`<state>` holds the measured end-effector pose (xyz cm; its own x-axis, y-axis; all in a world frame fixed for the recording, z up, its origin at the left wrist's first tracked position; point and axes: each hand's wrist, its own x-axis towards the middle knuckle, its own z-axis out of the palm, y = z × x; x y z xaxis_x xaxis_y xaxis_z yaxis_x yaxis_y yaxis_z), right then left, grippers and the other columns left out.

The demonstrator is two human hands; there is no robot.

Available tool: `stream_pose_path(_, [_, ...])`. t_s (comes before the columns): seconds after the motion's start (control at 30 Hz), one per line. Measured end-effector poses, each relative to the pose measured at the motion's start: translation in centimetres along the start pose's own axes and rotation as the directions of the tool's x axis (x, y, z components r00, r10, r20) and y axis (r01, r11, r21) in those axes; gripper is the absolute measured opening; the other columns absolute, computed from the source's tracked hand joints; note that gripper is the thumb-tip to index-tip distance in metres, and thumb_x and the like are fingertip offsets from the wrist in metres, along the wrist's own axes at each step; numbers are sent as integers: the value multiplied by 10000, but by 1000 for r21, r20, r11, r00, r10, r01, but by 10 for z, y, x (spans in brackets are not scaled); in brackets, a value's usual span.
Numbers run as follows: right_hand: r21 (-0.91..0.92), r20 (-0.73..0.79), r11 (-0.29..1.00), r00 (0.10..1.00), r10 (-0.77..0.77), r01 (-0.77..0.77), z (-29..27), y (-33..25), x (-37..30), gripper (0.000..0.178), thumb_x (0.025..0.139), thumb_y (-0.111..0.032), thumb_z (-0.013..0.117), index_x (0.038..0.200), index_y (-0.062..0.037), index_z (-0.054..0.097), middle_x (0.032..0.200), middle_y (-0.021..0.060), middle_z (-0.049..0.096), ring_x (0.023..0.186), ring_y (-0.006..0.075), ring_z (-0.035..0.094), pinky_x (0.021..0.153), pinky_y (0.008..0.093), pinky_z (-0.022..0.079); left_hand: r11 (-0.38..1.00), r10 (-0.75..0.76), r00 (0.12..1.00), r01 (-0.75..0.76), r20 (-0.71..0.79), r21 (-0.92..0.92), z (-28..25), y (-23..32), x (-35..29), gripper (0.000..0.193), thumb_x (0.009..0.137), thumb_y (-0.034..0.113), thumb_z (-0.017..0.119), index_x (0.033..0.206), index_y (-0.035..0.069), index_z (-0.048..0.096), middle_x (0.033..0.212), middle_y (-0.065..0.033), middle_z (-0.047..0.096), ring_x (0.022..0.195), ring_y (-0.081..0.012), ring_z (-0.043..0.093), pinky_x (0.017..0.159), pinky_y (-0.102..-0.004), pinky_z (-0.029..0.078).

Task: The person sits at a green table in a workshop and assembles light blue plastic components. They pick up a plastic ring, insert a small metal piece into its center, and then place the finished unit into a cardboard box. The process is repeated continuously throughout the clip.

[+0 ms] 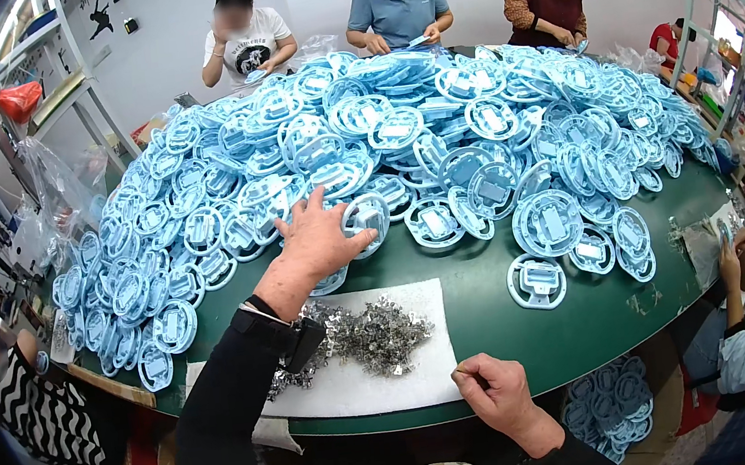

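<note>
My left hand (313, 242) reaches over the near edge of a large heap of light-blue plastic parts (397, 127), its fingers spread. Each part is a round ring with a boxy middle, like a small steering wheel. The thumb lies against one tilted blue ring part (370, 213); I see no closed grip on it. Below that forearm, a pile of small shiny metal pieces (385, 338) rests on a white sheet (419, 385). Beside the sheet's right corner, at the table's front edge, my right hand (496, 391) is curled closed. Whatever its fingers hold is hidden.
The heap covers much of the green table (497, 338). Under the front edge at right, a box (663, 401) holds more blue parts (612, 403). Three people work across the table, others sit at both sides. Shelving racks (61, 85) and plastic bags (60, 187) stand at the left.
</note>
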<state>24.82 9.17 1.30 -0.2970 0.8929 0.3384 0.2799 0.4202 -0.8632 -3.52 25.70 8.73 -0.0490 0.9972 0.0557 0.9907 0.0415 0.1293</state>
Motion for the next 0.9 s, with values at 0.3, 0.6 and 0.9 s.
stream_pose_path(0.3, [43, -63, 999, 998, 28, -25, 5, -1, -7, 141, 959, -119, 676, 888, 3, 666, 706, 23, 621, 589, 58, 531, 544, 229, 425, 746, 90, 980, -183, -175, -640, -33, 8, -15, 441, 896, 429, 724, 1134, 58, 729, 946, -134, 739, 847, -254, 687, 759, -393, 522])
stream_pose_path(0.6, [583, 46, 768, 955, 293, -263, -20, -23, -2, 235, 1026, -226, 633, 1110, -10, 675, 817, -84, 544, 695, 3, 429, 599, 186, 355, 419, 377, 898, 55, 229, -906, -23, 56, -157, 422, 913, 330, 768, 1156, -8, 698, 884, -65, 722, 779, -92, 630, 699, -283, 513])
stream_pose_path(0.9, [526, 404, 629, 819, 408, -573, -5, -36, -13, 198, 1029, -237, 637, 973, -47, 636, 723, -78, 512, 575, 6, 400, 496, 188, 307, -194, 303, 873, 450, 383, -872, 24, 21, -235, 434, 1094, 306, 475, 1383, -12, 536, 1160, -42, 651, 1030, -97, 639, 901, -280, 544])
